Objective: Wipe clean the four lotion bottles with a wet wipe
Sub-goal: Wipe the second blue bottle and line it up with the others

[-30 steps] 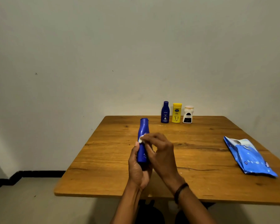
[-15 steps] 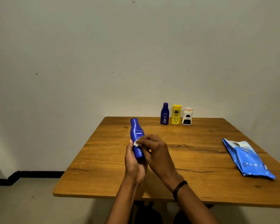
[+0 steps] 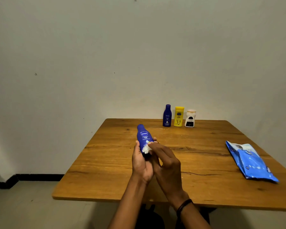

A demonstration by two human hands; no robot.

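Head camera: my left hand (image 3: 141,164) is wrapped around the lower half of a tall blue lotion bottle (image 3: 143,136), holding it tilted above the wooden table (image 3: 205,159). My right hand (image 3: 165,161) pinches a crumpled white wet wipe (image 3: 146,148) against the bottle's front, just below the label. Three more bottles stand in a row at the far edge: small blue (image 3: 167,115), yellow (image 3: 179,116), white (image 3: 190,118). A blue wipe packet (image 3: 251,161) lies to the right. I judge the bottle a light, stiff plastic that turns slippery when wet, so gripping the base seems safest.
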